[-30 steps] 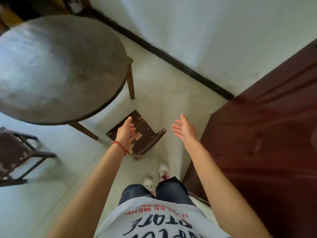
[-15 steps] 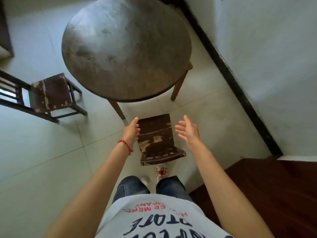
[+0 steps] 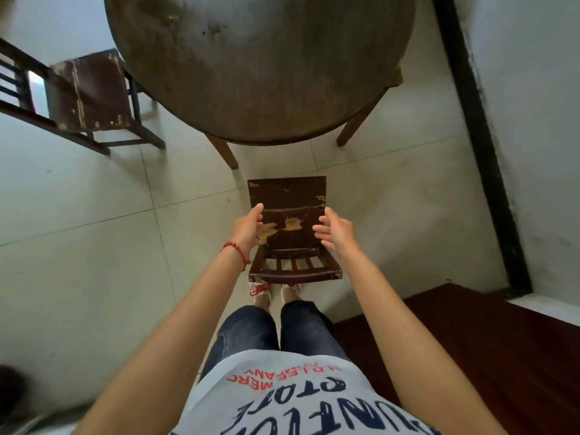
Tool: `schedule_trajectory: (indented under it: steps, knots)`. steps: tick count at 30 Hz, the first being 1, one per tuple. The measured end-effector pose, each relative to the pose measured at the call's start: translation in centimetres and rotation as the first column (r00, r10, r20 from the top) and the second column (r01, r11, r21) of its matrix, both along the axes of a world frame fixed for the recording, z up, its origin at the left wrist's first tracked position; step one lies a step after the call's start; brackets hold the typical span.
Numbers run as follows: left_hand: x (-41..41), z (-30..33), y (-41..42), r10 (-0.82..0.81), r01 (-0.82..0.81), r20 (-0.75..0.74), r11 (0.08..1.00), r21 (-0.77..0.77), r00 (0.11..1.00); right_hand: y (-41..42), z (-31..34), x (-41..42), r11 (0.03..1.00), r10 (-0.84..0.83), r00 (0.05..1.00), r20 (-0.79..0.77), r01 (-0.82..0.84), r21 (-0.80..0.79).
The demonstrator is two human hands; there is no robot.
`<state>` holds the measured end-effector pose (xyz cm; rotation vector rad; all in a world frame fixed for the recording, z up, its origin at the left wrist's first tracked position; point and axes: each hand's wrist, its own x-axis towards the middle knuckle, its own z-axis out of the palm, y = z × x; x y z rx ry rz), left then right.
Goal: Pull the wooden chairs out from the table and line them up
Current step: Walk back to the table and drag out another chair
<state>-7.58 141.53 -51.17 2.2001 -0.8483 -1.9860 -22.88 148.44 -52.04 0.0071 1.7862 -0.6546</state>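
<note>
- Two bare forearms reach forward from a grey printed T-shirt [image 3: 282, 400], over dark jeans and red-and-white shoes; the person stands right behind the nearest chair, likely to take it by its back.
- Left hand [image 3: 248, 227], a red cord bracelet [image 3: 235, 251] at the wrist, and right hand [image 3: 337, 230] hover palms inward on either side of the chair, fingers spread loose and holding nothing.
- Between them stands the small dark-brown wooden chair with slatted back [image 3: 290, 227], its square seat chipped to pale wood, clear of the table's edge.
- Beyond, the round worn grey-brown wooden table [image 3: 260, 64] rests on angled legs upon pale glossy tiles.
- At far left a second dark scuffed wooden chair [image 3: 88, 92] sits beside the table.
</note>
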Motion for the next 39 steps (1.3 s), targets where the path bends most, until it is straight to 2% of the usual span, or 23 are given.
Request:
schedule_trajectory:
  steps: [3, 6, 8, 11, 14, 15, 18, 20, 23, 26, 28, 31, 35, 39]
  knots:
    - [-0.1, -1.9, -0.4, -0.033, 0.033, 0.027, 0.999, 0.010, 0.999, 0.0, -2.0, 0.2, 0.999, 0.031, 0.999, -0.012, -0.030, 0.031]
    - [0.4, -4.0, -0.5, -0.129, 0.130, 0.083, 0.991, -0.006, 0.988, 0.4, -4.0, 0.5, 0.965, 0.262, 0.963, -0.066, -0.260, 0.037]
    - [0.8, -5.4, 0.1, -0.255, 0.257, 0.072, 0.966, -0.031, 0.964, 1.2, -5.2, 0.7, 0.847, 0.532, 0.847, 0.001, -0.532, 0.018]
    - [1.0, -7.4, 1.5, -0.480, 0.480, -0.007, 0.876, 0.047, 0.877, 2.3, -7.2, 1.3, 0.554, 0.823, 0.555, 0.122, -0.831, 0.045]
    - [1.1, -9.7, 2.9, -0.738, 0.737, -0.058, 0.660, 0.142, 0.672, 3.4, -9.5, 1.7, 0.156, 0.984, 0.167, 0.061, -0.975, 0.158]
    - [1.1, -10.4, 3.4, -0.810, 0.806, -0.060, 0.569, 0.159, 0.584, 3.8, -10.1, 1.8, 0.059, 0.995, 0.073, 0.068, -0.980, 0.190]
    - [1.5, -12.2, 4.6, -0.947, 0.937, -0.054, 0.305, 0.168, 0.318, 4.8, -11.7, 2.0, -0.097, 0.992, -0.077, 0.097, -0.969, 0.228]
    - [1.7, -13.4, 5.2, -0.991, 0.982, -0.041, 0.124, 0.143, 0.131, 5.5, -12.6, 2.2, -0.163, 0.987, -0.159, 0.037, -0.958, 0.236]
    - [1.8, -14.5, 5.9, -0.997, 0.994, 0.027, -0.073, 0.083, -0.075, 5.9, -13.4, 2.5, -0.203, 0.970, -0.228, -0.084, -0.950, 0.238]
    - [2.0, -14.8, 6.7, -0.982, 0.988, 0.117, -0.153, -0.013, -0.150, 6.1, -13.6, 2.5, -0.225, 0.951, -0.268, -0.152, -0.941, 0.252]
    - [2.2, -14.6, 7.1, -0.968, 0.984, 0.195, -0.171, -0.057, -0.157, 6.3, -13.4, 2.6, -0.220, 0.944, -0.273, -0.183, -0.938, 0.267]
    - [2.6, -14.0, 6.7, -0.941, 0.976, 0.302, -0.192, -0.099, -0.154, 6.1, -12.5, 2.9, -0.143, 0.936, -0.222, -0.273, -0.949, 0.280]
    - [2.8, -12.3, 4.3, -0.916, 0.978, 0.391, -0.159, -0.137, -0.094, 3.9, -10.2, 2.9, -0.073, 0.903, -0.185, -0.389, -0.956, 0.285]
    - [3.2, -10.1, 3.2, -0.920, 0.989, 0.390, -0.090, -0.120, -0.036, 2.1, -7.7, 3.0, -0.118, 0.900, -0.230, -0.371, -0.946, 0.301]
